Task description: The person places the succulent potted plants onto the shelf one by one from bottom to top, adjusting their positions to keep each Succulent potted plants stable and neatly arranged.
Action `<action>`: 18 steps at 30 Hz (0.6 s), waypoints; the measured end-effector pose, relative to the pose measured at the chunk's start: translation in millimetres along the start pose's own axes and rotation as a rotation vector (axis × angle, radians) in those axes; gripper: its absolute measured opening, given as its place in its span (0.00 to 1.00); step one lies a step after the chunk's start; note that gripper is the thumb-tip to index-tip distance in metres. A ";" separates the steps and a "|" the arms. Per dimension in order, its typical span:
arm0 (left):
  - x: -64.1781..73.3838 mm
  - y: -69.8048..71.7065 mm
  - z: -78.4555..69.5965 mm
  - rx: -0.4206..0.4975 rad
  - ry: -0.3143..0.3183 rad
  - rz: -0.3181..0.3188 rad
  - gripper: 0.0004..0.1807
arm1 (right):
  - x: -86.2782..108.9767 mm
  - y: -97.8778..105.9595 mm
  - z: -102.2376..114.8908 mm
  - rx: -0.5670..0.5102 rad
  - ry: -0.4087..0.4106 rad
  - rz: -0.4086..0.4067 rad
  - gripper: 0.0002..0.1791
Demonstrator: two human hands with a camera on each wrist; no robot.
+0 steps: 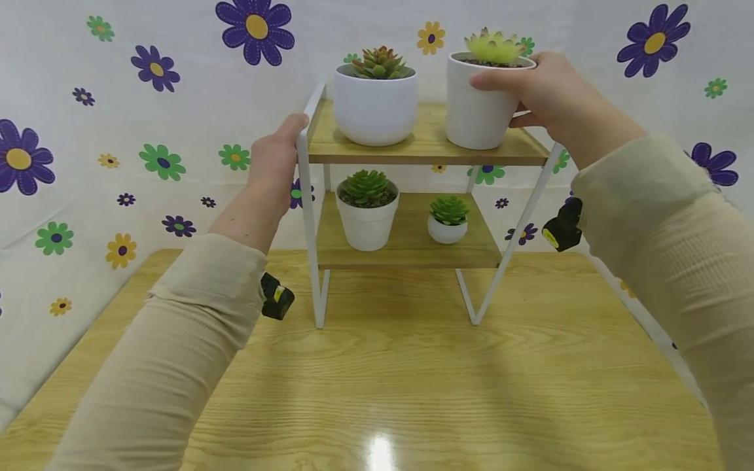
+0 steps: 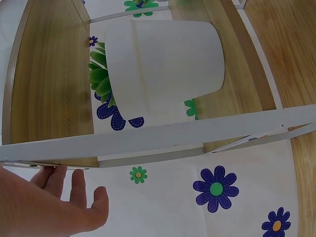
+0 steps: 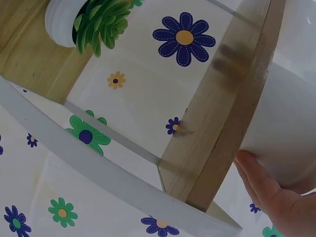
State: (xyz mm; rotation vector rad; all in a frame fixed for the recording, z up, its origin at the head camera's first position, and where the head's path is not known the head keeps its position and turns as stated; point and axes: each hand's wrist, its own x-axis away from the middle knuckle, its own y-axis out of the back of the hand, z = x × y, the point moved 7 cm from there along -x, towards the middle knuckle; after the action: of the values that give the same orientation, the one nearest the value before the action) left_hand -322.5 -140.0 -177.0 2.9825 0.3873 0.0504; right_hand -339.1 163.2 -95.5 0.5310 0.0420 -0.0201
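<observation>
My right hand (image 1: 556, 98) grips a tall white pot (image 1: 477, 108) with a yellow-green succulent, thumb across its front and other fingers round its right side. That pot is at the right end of the top board of a two-tier plant shelf (image 1: 430, 159); whether its base rests fully on the board I cannot tell. At the upper left corner my left hand (image 1: 273, 157) holds the white metal frame, thumb on top. In the left wrist view the fingers (image 2: 78, 190) bend against the frame's outer side. Left of the gripped pot stands a rounded white pot (image 1: 375, 111) with a reddish-green succulent.
On the lower board stand a tapered white pot (image 1: 368, 226) and a small white pot (image 1: 448, 232), both with green succulents. The shelf stands on a wooden table (image 1: 377, 379). A flower-patterned cloth (image 1: 188, 131) hangs behind and at the sides.
</observation>
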 end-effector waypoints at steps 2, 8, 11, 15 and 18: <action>0.0 -0.8 -0.3 0.001 -0.004 0.000 0.33 | -1.4 0.5 -1.1 0.004 -0.010 -0.012 0.44; 1.4 -1.4 -0.7 -0.001 -0.001 0.006 0.33 | -3.7 -1.2 -1.7 0.005 -0.015 -0.027 0.43; 1.8 -1.3 -0.9 -0.006 -0.001 0.003 0.34 | -3.9 -1.7 -2.1 0.001 -0.019 -0.024 0.43; 1.8 -0.5 -0.7 -0.011 -0.001 -0.001 0.33 | -3.6 -3.1 -2.5 0.007 -0.022 -0.006 0.44; 1.5 0.0 -0.3 -0.012 0.000 0.001 0.33 | -4.2 -4.7 -3.8 0.010 -0.022 0.012 0.44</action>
State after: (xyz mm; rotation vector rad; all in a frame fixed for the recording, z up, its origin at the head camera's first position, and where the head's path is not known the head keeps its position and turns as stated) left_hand -321.1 -139.6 -176.7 2.9708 0.3842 0.0533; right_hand -343.7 161.2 -100.9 0.5409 0.0170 -0.0140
